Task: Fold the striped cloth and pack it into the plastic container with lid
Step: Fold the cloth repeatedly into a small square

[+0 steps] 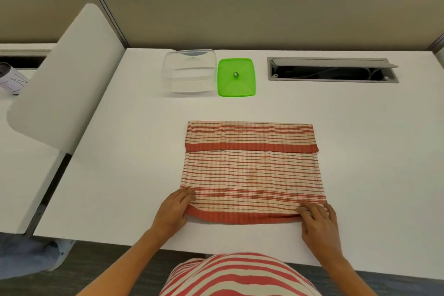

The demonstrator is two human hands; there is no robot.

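The red and cream striped cloth (252, 173) lies flat on the white desk (120, 175), its far edge folded over toward me in a band. My left hand (174, 211) pinches the near left corner of the cloth. My right hand (317, 221) pinches the near right corner. A clear plastic container (189, 72) stands empty at the back of the desk. Its green lid (236, 77) lies flat just to the right of it, knob up.
An open cable tray slot (332, 71) is set into the desk at the back right. A beige partition wall (240, 12) closes off the back. A white divider panel (64, 74) rises on the left, with a neighbouring desk beyond it.
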